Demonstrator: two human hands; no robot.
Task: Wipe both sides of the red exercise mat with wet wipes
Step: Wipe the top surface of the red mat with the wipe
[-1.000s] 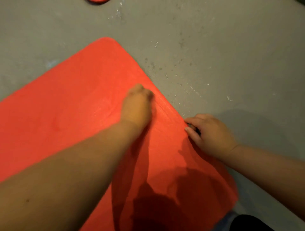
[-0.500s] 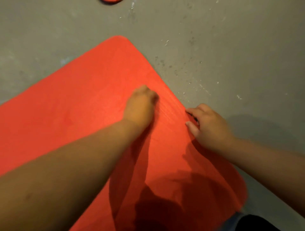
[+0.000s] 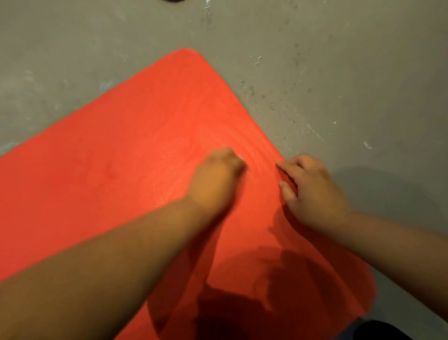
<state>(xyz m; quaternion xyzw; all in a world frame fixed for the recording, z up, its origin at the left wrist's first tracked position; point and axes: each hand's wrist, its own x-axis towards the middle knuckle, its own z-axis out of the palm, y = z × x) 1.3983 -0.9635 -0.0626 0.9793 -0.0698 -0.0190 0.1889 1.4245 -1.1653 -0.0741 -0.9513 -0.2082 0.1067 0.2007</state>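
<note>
The red exercise mat [image 3: 121,155] lies flat on the grey floor, one rounded corner pointing away from me. My left hand [image 3: 218,174] is fisted and presses down on the mat near its right edge. A small white bit of wet wipe [image 3: 241,158] shows at its knuckles; the rest is hidden under the hand. My right hand [image 3: 312,191] grips the mat's right edge, thumb on top and fingers curled round the rim.
Grey concrete floor [image 3: 339,72] with pale specks surrounds the mat. A dark object [image 3: 173,1] is cut off at the top edge. Dark clothing [image 3: 388,331] shows at the bottom right corner.
My left hand has slid a little back toward me along the mat, closer to the right hand. The right hand keeps its hold on the edge. The view has shifted slightly.
</note>
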